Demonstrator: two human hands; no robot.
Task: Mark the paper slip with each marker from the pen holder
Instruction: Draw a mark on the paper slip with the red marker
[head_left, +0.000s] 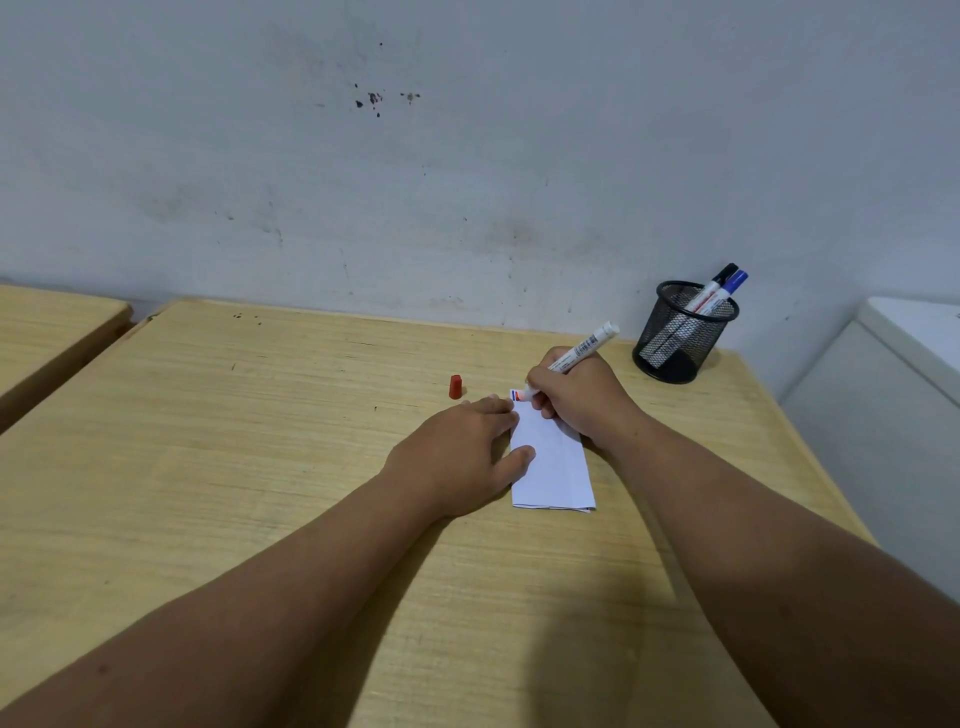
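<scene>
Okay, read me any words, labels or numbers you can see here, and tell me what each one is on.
No text here can be read.
Marker in the right hand: dark print along the barrel, too small and blurred to read.
Two markers in the holder: label print, also blurred.
Paper slip: red and blue marks at its far end, no words.

Soft, even indoor light, slightly dim and cool, faint shadows under the forearms on the bench (260, 415), no glare, wide-angle bending at edges, focus mostly sharp
</scene>
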